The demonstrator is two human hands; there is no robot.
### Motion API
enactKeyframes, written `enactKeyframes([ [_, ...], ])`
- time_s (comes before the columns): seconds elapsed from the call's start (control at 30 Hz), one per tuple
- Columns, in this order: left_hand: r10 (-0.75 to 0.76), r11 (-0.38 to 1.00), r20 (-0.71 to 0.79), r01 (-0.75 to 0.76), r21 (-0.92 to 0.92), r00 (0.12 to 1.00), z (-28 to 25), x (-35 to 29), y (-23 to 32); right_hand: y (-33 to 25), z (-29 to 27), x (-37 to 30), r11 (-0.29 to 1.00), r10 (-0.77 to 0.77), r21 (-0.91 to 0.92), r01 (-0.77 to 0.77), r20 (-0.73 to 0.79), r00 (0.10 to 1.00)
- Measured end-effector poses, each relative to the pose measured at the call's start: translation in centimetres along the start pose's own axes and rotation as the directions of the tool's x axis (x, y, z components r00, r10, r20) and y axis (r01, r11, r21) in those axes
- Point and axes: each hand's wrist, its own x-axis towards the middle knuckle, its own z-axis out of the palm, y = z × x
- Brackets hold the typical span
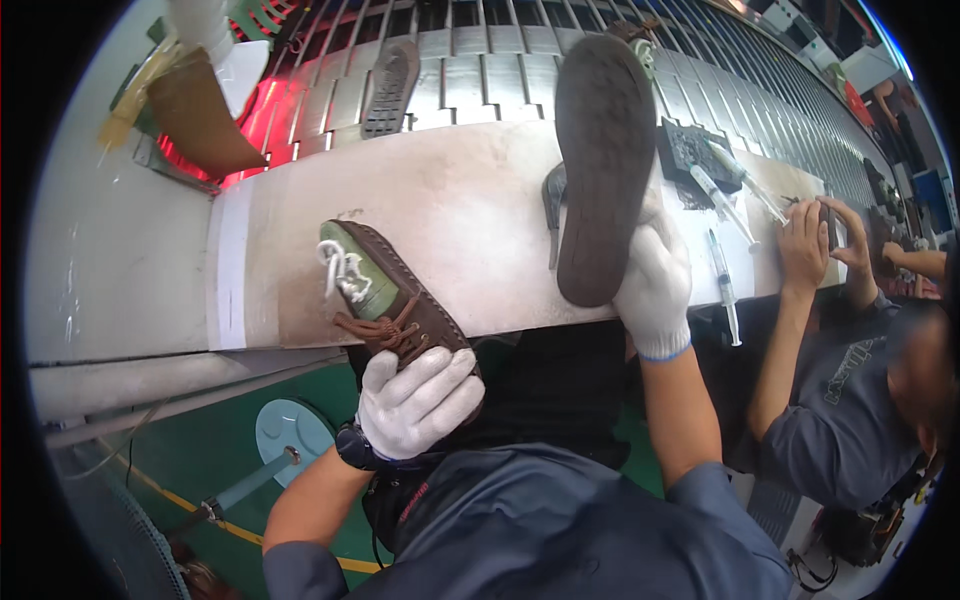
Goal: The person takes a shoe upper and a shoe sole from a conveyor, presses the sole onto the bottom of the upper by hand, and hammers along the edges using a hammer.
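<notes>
1. Gripping by the side edges, pressing lightly, should serve both pieces best.
2. Right hand: closed on a dark-brown shoe sole, raised over the desk; whether an upper sits behind, cannot tell. Broad end away from wearer, long axis nearly straight ahead.
3. Left hand: curled over a brown-and-green laced shoe, desk's near edge; axis slanting far-left to near-right.

Hands in white knit gloves, right cuff blue-edged; black wristwatch at left; slate-blue short-sleeved shirt.
</notes>
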Motion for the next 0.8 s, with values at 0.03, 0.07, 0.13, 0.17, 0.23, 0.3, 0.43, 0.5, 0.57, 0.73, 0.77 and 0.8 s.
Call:
enactKeyframes([
  [0.03,0.0,1.0,-0.003,0.0,0.014,1.0,-0.5,0.7,-0.2,-0.3,1.1,-0.1,1.0,-0.006,0.005,0.006,0.012,1.0],
  [0.07,0.018,1.0,0.018,-0.018,0.002,1.0,-1.3,1.4,-0.5,-0.3,2.7,-0.1,1.0,0.002,-0.015,-0.002,-0.065,0.998],
  [0.13,0.006,0.998,0.022,-0.004,-0.058,1.0,-3.2,4.1,-1.3,-1.2,2.9,-0.5,0.977,0.164,-0.106,-0.185,-0.181,0.97],
  [0.17,-0.103,0.988,0.127,0.116,-0.102,0.987,-4.9,5.7,-1.8,-0.9,3.5,-0.3,0.972,0.202,-0.084,-0.221,-0.197,0.96],
  [0.23,-0.136,0.973,-0.129,0.108,-0.203,0.982,-7.0,8.6,-4.2,-0.6,4.0,-0.6,0.937,0.217,-0.243,-0.25,-0.154,0.964],
  [0.3,-0.485,0.731,-0.129,0.32,-0.603,0.865,-8.4,10.0,-4.8,-0.7,3.6,0.0,0.928,0.237,-0.246,-0.279,-0.187,0.953],
  [0.43,-0.634,0.557,-0.128,0.336,-0.759,0.762,-7.4,12.0,-7.6,-2.0,2.1,2.4,0.839,0.127,-0.487,-0.243,-0.259,0.957],
  [0.5,-0.66,0.513,-0.121,0.328,-0.793,0.741,-7.0,12.6,-7.6,-2.2,2.2,3.3,0.644,0.018,-0.757,-0.111,-0.13,0.991],
  [0.57,-0.713,0.48,-0.097,0.382,-0.79,0.695,-7.0,12.9,-7.7,-3.4,2.9,2.3,0.33,-0.065,-0.936,-0.119,-0.149,0.987],
  [0.73,-0.714,0.484,-0.147,0.331,-0.81,0.685,-6.7,11.4,-8.0,-6.6,-3.7,-5.5,-0.307,-0.447,-0.94,-0.148,0.005,0.895],
  [0.77,-0.734,0.472,-0.17,0.312,-0.825,0.658,-6.8,11.1,-7.9,-7.4,-4.7,-6.5,-0.375,-0.382,-0.884,-0.28,-0.128,0.915],
  [0.8,-0.715,0.485,-0.176,0.298,-0.822,0.677,-6.7,11.1,-7.8,-8.5,-5.2,-7.2,-0.369,-0.217,-0.842,-0.394,-0.335,0.917],
])
